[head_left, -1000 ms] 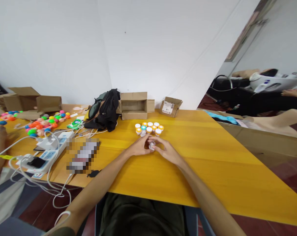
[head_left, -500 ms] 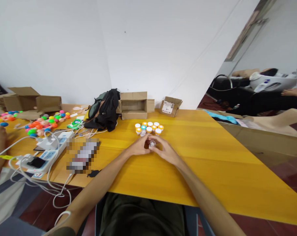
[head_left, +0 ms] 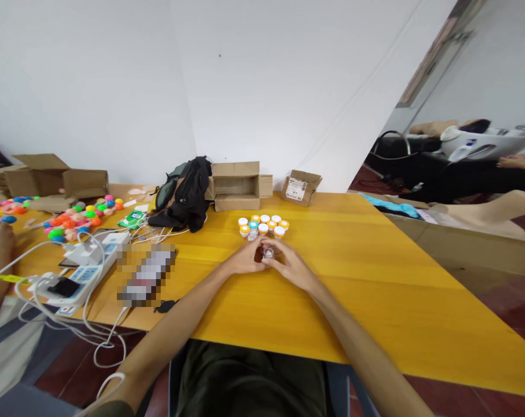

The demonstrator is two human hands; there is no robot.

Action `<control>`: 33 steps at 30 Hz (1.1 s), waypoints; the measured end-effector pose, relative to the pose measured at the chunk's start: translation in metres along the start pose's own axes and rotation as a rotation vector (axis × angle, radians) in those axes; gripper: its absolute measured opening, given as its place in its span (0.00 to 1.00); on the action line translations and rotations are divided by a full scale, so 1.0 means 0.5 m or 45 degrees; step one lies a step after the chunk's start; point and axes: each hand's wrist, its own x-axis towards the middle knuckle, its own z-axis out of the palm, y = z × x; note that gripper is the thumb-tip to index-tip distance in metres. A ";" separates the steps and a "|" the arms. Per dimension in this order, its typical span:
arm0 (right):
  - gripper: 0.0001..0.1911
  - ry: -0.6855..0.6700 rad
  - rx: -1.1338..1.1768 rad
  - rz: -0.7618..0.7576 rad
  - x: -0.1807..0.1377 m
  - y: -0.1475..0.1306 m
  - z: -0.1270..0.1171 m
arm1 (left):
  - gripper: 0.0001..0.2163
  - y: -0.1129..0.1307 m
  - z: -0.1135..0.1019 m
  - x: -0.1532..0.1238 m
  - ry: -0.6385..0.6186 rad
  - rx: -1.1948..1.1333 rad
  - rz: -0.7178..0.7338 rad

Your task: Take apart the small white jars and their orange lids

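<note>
**Hands close in on the little clear jar**

My left hand [head_left: 245,260] and right hand [head_left: 292,267] now pinch the small clear jar [head_left: 268,253] together, fingers drawn tighter than a second ago. It sits low over the counter [head_left: 375,301], just before the cluster of capped jars [head_left: 263,226].

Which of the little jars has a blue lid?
The jar with the blue lid stands in the front row of the cluster, second from the left. All the other lids there are white or orange.
</note>
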 end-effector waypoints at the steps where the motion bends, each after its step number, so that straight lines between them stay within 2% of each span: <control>1: 0.16 0.021 -0.024 -0.006 0.000 0.002 0.002 | 0.23 -0.001 0.001 0.000 -0.002 -0.013 0.007; 9: 0.14 0.178 0.011 0.003 0.002 -0.016 -0.004 | 0.25 0.004 0.000 0.001 0.002 0.016 0.027; 16: 0.14 0.449 -0.037 0.050 0.002 0.014 -0.017 | 0.15 0.007 -0.007 0.001 -0.055 0.202 0.043; 18: 0.13 0.452 -0.099 0.080 0.002 0.033 -0.022 | 0.14 0.010 -0.009 0.002 -0.069 0.255 0.052; 24: 0.12 0.201 -0.310 0.077 -0.003 0.057 -0.025 | 0.12 0.022 -0.015 -0.001 -0.080 0.291 0.059; 29: 0.13 0.301 -0.414 -0.005 -0.006 0.040 -0.042 | 0.09 0.032 -0.016 -0.007 -0.045 0.230 0.073; 33: 0.16 0.361 -0.545 -0.105 0.036 0.026 -0.075 | 0.10 0.033 -0.009 -0.006 -0.030 0.258 0.082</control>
